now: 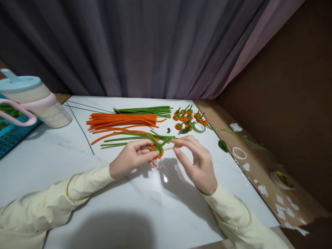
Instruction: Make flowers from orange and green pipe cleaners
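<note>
My left hand is closed in a pinch on a small orange pipe-cleaner flower with green pipe-cleaner strands crossing over it. My right hand pinches a thin pale stick that pokes out of the flower on its right side. Both hands hover just above the white marble table, near its middle. Behind them lie a bundle of orange pipe cleaners and a bundle of green pipe cleaners, with loose green ones nearer my fingers.
Several finished orange flowers lie at the back right beside a green tape roll. A white tape roll and paper scraps sit on the brown surface to the right. A lidded jug and teal basket stand left.
</note>
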Motion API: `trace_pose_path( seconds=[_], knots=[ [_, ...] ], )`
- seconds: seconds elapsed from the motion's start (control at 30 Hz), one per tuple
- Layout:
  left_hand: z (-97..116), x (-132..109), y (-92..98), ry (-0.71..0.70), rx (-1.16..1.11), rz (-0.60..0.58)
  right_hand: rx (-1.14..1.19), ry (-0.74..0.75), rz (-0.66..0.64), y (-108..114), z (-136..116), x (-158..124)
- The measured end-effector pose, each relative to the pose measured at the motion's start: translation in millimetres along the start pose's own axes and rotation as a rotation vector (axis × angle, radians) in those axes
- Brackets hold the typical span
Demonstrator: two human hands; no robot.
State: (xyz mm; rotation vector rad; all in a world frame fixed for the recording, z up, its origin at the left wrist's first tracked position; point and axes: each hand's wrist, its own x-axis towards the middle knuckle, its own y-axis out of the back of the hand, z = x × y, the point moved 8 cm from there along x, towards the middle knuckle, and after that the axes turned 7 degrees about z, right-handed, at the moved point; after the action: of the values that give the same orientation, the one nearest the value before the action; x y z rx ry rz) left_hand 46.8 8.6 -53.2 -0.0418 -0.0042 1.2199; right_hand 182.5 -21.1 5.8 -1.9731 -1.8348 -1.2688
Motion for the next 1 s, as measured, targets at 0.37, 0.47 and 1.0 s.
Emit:
trace_pose_path(
  seconds=[0.37, 0.47, 1.0],
  knots=[
    [1, -5, -7.1, 0.034, 0.01, -0.089, -0.14, 0.121, -0.354, -19, -24, 16],
    [2, -6, -6.5, 0.034, -0.001, -0.102, -0.125, 0.059, -0.359, -23, -19, 14],
    [34, -22, -4.3, -0.634, 0.647, 0.144, -0.062, -0.048, -0.23, -26, -6, -3]
  ],
)
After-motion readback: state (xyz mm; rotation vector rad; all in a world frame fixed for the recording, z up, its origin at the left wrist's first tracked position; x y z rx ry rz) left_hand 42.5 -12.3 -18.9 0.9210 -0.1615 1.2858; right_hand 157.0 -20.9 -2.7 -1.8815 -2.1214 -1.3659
